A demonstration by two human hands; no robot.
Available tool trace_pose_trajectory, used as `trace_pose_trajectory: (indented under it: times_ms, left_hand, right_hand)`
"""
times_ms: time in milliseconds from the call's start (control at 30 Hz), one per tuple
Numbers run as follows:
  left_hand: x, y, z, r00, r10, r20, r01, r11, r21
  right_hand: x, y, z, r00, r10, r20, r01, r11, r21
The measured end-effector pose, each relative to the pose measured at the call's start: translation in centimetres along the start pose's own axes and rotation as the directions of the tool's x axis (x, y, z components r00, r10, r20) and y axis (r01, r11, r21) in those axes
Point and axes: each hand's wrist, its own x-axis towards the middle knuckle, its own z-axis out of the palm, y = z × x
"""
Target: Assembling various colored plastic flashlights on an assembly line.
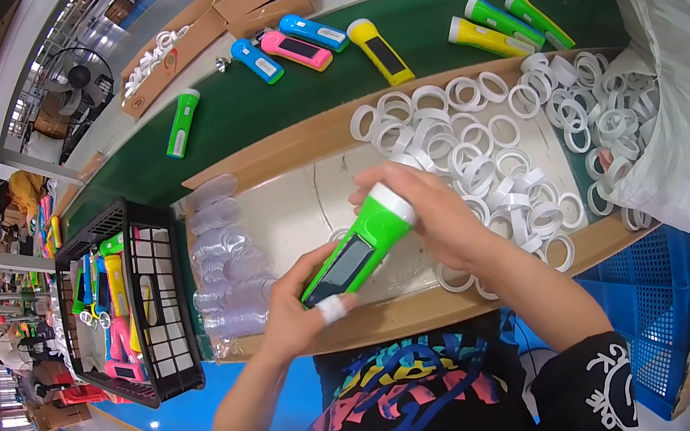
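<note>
Flashlight (355, 250), green, sits upright between my hands: left hand (301, 305) clamps its base steady while right hand (428, 216) fingers close over the white ring (391, 203) at its head.

Black crate (162, 312) of coloured torches, stacked clear discs (228, 273), blue basket (655, 316).

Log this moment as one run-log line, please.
left hand: grips lower body of green plastic flashlight | right hand: on its white head ring | nearby: pile of white plastic rings, black crate
</note>
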Motion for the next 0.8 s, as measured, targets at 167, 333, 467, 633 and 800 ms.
trace_pose_trajectory:
  times_ms: [167, 333, 467, 633, 800]
  left_hand:
    - [-2.5, -5.4, 3.0, 0.854, -0.082, 0.513, 0.519, 0.087, -0.85]
    - [-2.3, -3.3, 4.4, 0.983, 0.168, -0.07, -0.17, 0.985, -0.025]
    - [-3.0, 1.3, 5.4, 1.0, -0.011, -0.002, 0.011, 0.999, 0.038]
    - [-5.6, -0.4, 5.8, 0.93, -0.112, 0.351, 0.338, 0.64, -0.691]
    - [-7.4, -0.4, 7.6, 0.794, 0.228, 0.564, 0.489, 0.313, -0.814]
  right_hand:
    - [-1.8, 1.1, 0.9, 0.986, -0.108, 0.131, 0.066, 0.955, 0.29]
    - [-1.4, 3.3, 2.3, 0.985, -0.115, -0.128, 0.14, 0.967, 0.215]
    - [-2.3, 1.3, 3.9, 0.987, -0.139, -0.074, 0.157, 0.922, 0.354]
    - [-4.1, 1.0, 4.8, 0.985, -0.172, 0.005, 0.157, 0.907, 0.392]
    - [-4.2, 3.7, 4.1, 0.842, -0.456, 0.289, 0.068, 0.621, 0.781]
